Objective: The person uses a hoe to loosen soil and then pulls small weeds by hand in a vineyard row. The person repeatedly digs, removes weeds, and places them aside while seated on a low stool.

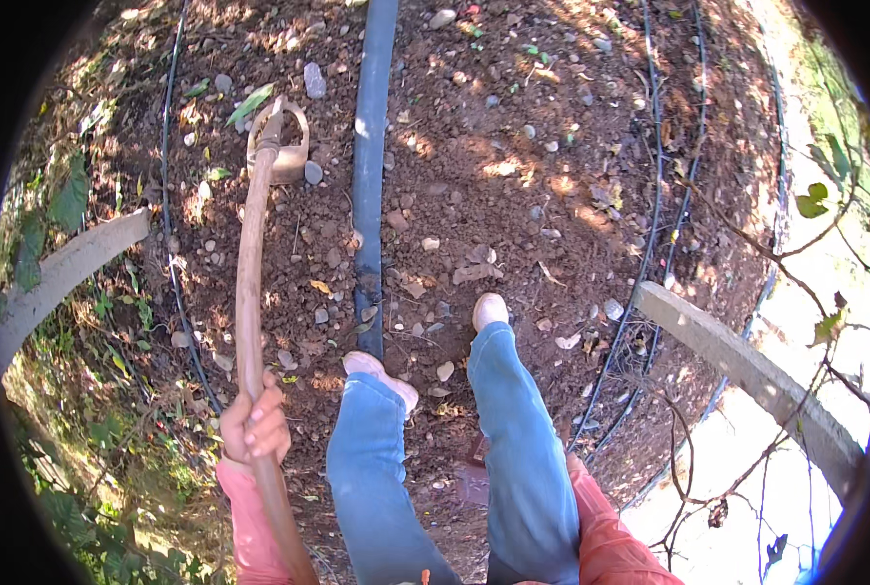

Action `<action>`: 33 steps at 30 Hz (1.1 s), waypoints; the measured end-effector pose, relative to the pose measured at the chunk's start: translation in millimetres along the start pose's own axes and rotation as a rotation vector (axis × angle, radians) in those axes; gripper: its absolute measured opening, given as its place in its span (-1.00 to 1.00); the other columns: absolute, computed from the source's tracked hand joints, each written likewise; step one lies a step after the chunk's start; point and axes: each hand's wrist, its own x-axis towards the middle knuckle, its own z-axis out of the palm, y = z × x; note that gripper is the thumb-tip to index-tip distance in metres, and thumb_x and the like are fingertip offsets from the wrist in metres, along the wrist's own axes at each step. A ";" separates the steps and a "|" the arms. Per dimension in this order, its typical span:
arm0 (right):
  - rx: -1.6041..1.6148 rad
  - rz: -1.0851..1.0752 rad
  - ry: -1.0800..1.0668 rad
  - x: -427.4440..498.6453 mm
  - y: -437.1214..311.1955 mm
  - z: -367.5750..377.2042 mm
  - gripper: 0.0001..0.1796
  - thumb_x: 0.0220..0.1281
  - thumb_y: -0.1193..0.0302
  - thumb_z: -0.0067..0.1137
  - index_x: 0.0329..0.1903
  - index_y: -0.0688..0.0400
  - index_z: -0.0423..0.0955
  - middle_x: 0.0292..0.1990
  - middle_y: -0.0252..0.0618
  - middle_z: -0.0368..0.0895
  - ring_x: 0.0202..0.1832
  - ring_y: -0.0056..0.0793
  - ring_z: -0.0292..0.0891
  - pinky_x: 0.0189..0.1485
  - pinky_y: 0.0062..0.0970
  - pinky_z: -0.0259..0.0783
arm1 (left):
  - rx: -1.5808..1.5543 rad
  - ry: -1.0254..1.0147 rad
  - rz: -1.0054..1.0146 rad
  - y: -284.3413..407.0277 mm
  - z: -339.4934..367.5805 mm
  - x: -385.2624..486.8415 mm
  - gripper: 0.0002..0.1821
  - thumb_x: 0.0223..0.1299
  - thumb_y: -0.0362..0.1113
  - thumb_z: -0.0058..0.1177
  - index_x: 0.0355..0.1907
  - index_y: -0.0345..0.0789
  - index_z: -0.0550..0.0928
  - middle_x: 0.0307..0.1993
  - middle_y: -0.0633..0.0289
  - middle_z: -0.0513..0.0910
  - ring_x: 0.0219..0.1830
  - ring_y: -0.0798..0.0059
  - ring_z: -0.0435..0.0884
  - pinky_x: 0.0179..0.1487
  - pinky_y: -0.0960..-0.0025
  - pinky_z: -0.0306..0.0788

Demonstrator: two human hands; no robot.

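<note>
My left hand (256,424) is closed around the wooden handle of a hoe (251,270). Its metal head (289,164), a loop with a broad blade, rests on the stony brown soil between a thin black hose and a thick dark pipe. At the lower right a pink sleeve (610,534) marks my right arm. Only a small part of my right hand (573,462) shows beside my right leg; its fingers are hidden. My two feet, in light shoes, stand on the soil near the pipe's lower end.
The thick dark pipe (371,183) runs up the middle. Thin black hoses (654,183) lie along both sides. A concrete post (749,373) stands at right, another (76,259) at left. Bare vine branches (786,270) hang at the right, leafy plants (91,504) at lower left.
</note>
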 end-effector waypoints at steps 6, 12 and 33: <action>0.112 0.252 0.153 -115.1 83.4 -21.8 -0.22 0.24 0.08 0.04 0.48 -0.27 -0.03 -0.04 0.06 0.63 -0.08 -0.03 0.63 -0.06 -0.14 0.51 | 0.141 0.221 -0.115 65.2 101.3 6.5 -0.73 0.39 -0.26 -0.05 -0.07 -0.47 0.46 -0.48 0.32 0.42 -0.67 0.70 0.36 -0.72 0.54 0.30; 0.064 0.232 0.282 -130.2 46.9 -87.9 -0.18 0.21 0.04 0.05 0.49 -0.36 -0.09 -0.14 -0.03 0.69 -0.14 -0.08 0.67 -0.17 -0.12 0.54 | 0.282 0.328 -0.081 53.9 136.8 18.8 -0.79 0.36 -0.30 -0.01 -0.11 -0.41 0.50 -0.48 0.34 0.43 -0.66 0.70 0.35 -0.71 0.56 0.29; 0.123 -0.206 -0.081 61.5 -151.2 -381.3 -0.54 0.27 0.06 0.01 0.14 -0.02 0.52 -0.11 -0.19 0.71 -0.04 -0.25 0.65 -0.17 -0.25 0.57 | 0.085 0.714 0.085 -41.4 383.5 191.4 -0.74 0.36 -0.37 -0.13 0.01 -0.47 0.41 -0.47 0.28 0.40 -0.69 0.63 0.36 -0.74 0.50 0.27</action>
